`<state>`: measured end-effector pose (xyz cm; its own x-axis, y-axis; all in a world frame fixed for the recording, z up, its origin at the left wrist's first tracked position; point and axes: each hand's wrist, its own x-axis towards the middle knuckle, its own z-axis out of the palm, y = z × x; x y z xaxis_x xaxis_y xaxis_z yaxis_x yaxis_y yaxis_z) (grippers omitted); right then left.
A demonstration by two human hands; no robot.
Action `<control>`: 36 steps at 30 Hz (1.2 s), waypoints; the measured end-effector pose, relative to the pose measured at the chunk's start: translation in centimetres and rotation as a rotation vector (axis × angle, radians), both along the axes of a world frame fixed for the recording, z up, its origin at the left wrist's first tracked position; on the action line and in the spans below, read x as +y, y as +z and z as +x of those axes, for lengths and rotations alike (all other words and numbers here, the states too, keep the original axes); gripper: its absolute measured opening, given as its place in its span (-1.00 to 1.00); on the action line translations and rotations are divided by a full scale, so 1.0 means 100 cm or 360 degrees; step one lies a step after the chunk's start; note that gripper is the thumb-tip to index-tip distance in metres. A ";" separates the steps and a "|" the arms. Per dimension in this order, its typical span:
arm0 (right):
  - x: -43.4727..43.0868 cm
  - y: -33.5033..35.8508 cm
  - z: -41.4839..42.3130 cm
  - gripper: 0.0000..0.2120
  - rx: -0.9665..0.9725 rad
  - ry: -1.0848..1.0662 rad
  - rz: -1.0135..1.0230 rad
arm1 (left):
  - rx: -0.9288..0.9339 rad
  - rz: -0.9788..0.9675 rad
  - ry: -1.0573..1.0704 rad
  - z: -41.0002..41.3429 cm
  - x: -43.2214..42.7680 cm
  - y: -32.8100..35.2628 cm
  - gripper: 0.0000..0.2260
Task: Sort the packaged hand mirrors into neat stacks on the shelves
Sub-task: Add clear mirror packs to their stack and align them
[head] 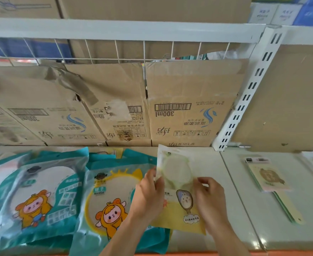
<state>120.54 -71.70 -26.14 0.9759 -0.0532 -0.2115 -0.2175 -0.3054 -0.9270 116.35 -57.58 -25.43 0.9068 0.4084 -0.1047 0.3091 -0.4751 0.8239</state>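
**Yellow-and-white mirror package** [178, 202] is sitting between the two hands, above the white shelf [233, 209]; whether it is resting on the shelf or being held just off it cannot be told. The left hand [149, 195] is pinching its left edge and the right hand [210, 198] its right edge, each grip closing on the package. The mirror inside is showing only as a pale, blurred disc. The package's lower left corner is overlapping a teal mirror package [104, 202]. A second teal package [41, 198] is lying further left. Cardboard boxes [189, 108] are standing behind. A flat handled package [271, 180], blurred, is lying well apart to the right.
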 end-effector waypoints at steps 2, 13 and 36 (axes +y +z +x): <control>0.001 0.002 -0.004 -0.94 -0.0025 -0.0027 -0.0001 | -0.0051 -0.0024 -0.0024 -0.004 0.000 0.000 -0.86; 0.011 0.004 -0.034 -0.92 -0.0379 -0.0060 -0.0178 | -0.0094 -0.0097 -0.0068 -0.028 0.012 -0.007 -0.85; -0.070 0.012 -0.030 -0.90 -0.0456 -0.0275 -0.0108 | -0.0280 -0.0089 -0.0115 -0.012 -0.070 0.006 -0.88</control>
<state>117.53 -78.68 -24.89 0.9705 -0.2276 0.0797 -0.0051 -0.3498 -0.9368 115.12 -64.62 -24.84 0.9398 0.3396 0.0373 0.1249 -0.4430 0.8878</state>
